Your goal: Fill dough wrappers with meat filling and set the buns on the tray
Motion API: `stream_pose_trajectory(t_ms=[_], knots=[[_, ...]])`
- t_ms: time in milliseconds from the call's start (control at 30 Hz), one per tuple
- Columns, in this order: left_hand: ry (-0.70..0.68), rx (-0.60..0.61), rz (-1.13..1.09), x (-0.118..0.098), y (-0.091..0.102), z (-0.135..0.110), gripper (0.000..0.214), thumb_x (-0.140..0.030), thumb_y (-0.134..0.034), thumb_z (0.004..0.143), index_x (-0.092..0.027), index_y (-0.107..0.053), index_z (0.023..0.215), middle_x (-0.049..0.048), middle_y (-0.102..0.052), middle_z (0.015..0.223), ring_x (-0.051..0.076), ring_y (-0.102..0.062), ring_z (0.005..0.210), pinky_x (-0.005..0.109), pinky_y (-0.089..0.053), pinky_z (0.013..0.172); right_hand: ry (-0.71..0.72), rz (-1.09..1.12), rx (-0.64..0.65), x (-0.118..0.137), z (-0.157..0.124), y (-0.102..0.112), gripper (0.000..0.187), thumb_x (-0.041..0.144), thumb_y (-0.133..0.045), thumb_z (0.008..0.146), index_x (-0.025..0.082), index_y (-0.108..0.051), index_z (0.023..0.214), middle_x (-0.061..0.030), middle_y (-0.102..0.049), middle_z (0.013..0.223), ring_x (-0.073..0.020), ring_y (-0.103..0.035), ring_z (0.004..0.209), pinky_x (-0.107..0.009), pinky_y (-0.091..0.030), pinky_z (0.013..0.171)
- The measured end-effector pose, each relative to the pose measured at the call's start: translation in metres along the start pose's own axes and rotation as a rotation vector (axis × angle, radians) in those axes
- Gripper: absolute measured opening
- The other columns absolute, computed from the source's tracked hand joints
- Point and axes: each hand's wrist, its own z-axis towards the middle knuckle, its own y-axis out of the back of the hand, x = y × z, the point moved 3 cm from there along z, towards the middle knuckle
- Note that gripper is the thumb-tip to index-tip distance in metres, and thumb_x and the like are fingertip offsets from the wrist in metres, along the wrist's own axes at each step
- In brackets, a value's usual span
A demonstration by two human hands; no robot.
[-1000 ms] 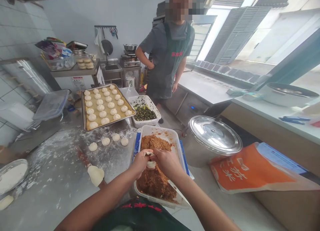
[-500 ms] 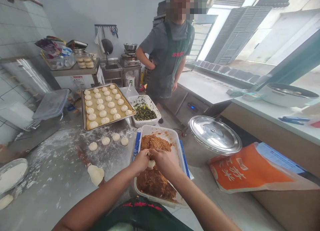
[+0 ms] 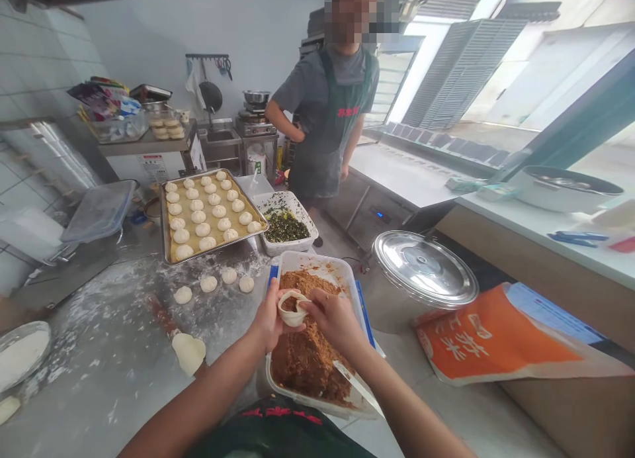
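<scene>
An unsealed bun (image 3: pixel 292 320), a cup of dough with reddish-brown filling showing through its open top, is above the filling tub. My left hand (image 3: pixel 268 320) cradles it from the left and below, fingers curled around its side. On the other side, my right hand (image 3: pixel 336 318) pinches the dough rim between thumb and fingertips. Beneath both hands lies a white tub (image 3: pixel 342 266) of reddish-brown minced filling (image 3: pixel 310 365). A pale flat spatula (image 3: pixel 358 386) rests in it, partly covered by my right forearm.
Several shaped buns (image 3: pixel 208 284) sit on the floured table, near a metal tray (image 3: pixel 166 236) of more buns. A rolling pin (image 3: pixel 163 317) has a dough wrapper (image 3: pixel 189 353) over it. Chopped-greens tub (image 3: pixel 285 226), lidded pot (image 3: pixel 424 266) and orange bag (image 3: pixel 496 339) stand around. A co-worker (image 3: pixel 330 114) stands behind.
My hands have parted slightly, the left one shifting left. The bun, mostly covered before, now shows its open top and filling. The spatula has come into view under my right forearm.
</scene>
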Motion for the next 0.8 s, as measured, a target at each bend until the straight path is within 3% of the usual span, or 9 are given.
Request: stream_pose_trajectory(t_ms=[67, 133, 200, 267, 433, 567, 700, 800], knots=[[-0.014, -0.068, -0.013, 0.009, 0.003, 0.006, 0.062, -0.069, -0.032, 0.072, -0.015, -0.057, 0.087, 0.0062, -0.059, 0.076, 0.014, -0.054, 0.061, 0.030, -0.047, 0.055, -0.006, -0.031, 0.029, 0.002, -0.001, -0.006, 0.020, 0.027, -0.042, 0.083, 0.017, -0.053, 0.070, -0.0012, -0.062, 0.064, -0.0130, -0.056, 0.060, -0.022, -0.031, 0.052], [-0.052, -0.113, 0.058, 0.019, 0.004, 0.012, 0.060, -0.069, -0.032, 0.072, -0.015, -0.058, 0.081, 0.0056, -0.058, 0.070, 0.014, -0.053, 0.055, 0.029, -0.046, 0.051, -0.006, -0.126, 0.052, 0.004, -0.002, -0.014, 0.011, 0.025, -0.047, 0.079, 0.017, -0.055, 0.082, -0.0023, -0.064, 0.067, -0.0155, -0.058, 0.062, -0.023, -0.030, 0.052], [-0.098, -0.136, 0.160, 0.025, 0.006, 0.015, 0.061, -0.070, -0.031, 0.071, -0.016, -0.058, 0.079, 0.0063, -0.058, 0.068, 0.015, -0.052, 0.054, 0.029, -0.044, 0.047, 0.031, -0.201, 0.082, 0.007, -0.003, -0.018, 0.031, 0.021, -0.053, 0.073, 0.017, -0.050, 0.104, -0.0034, -0.066, 0.074, -0.0177, -0.061, 0.067, -0.023, -0.031, 0.052], [-0.116, -0.144, 0.228, 0.026, 0.007, 0.016, 0.063, -0.071, -0.029, 0.071, -0.016, -0.058, 0.080, 0.0075, -0.059, 0.068, 0.016, -0.053, 0.054, 0.030, -0.044, 0.046, 0.099, -0.237, 0.132, 0.011, -0.003, -0.020, 0.044, 0.018, -0.057, 0.069, 0.017, -0.046, 0.112, -0.0045, -0.066, 0.081, -0.0186, -0.061, 0.072, -0.023, -0.033, 0.054], [-0.117, -0.103, 0.218, 0.020, 0.008, 0.012, 0.070, -0.073, -0.022, 0.071, -0.017, -0.059, 0.088, 0.0070, -0.058, 0.065, 0.016, -0.052, 0.053, 0.030, -0.042, 0.045, 0.141, -0.342, 0.189, 0.017, -0.001, -0.014, 0.010, 0.016, -0.050, 0.075, 0.016, -0.058, 0.080, -0.0063, -0.066, 0.077, -0.0176, -0.061, 0.069, -0.023, -0.033, 0.054], [-0.135, -0.137, 0.292, 0.012, 0.007, 0.007, 0.073, -0.074, -0.021, 0.070, -0.015, -0.060, 0.090, 0.0065, -0.058, 0.059, 0.015, -0.052, 0.049, 0.026, -0.038, 0.041, 0.165, -0.386, 0.168, 0.022, -0.001, -0.012, 0.011, 0.015, -0.047, 0.076, 0.016, -0.058, 0.079, -0.0057, -0.065, 0.074, -0.0169, -0.060, 0.066, -0.024, -0.031, 0.052], [-0.173, -0.086, 0.365, 0.004, 0.006, 0.003, 0.076, -0.074, -0.020, 0.070, -0.014, -0.061, 0.092, 0.0079, -0.060, 0.060, 0.017, -0.055, 0.052, 0.025, -0.038, 0.040, 0.153, -0.330, 0.091, 0.022, 0.000, -0.008, 0.017, 0.017, -0.046, 0.078, 0.018, -0.055, 0.093, -0.0032, -0.066, 0.073, -0.0166, -0.060, 0.065, -0.024, -0.029, 0.050], [-0.194, -0.061, 0.273, 0.003, 0.007, 0.002, 0.076, -0.075, -0.020, 0.070, -0.015, -0.058, 0.099, 0.0085, -0.063, 0.070, 0.017, -0.057, 0.057, 0.024, -0.038, 0.041, 0.143, -0.331, 0.068, 0.019, 0.001, -0.008, 0.014, 0.018, -0.042, 0.082, 0.018, -0.056, 0.082, -0.0023, -0.065, 0.072, -0.0150, -0.060, 0.062, -0.024, -0.028, 0.050]])
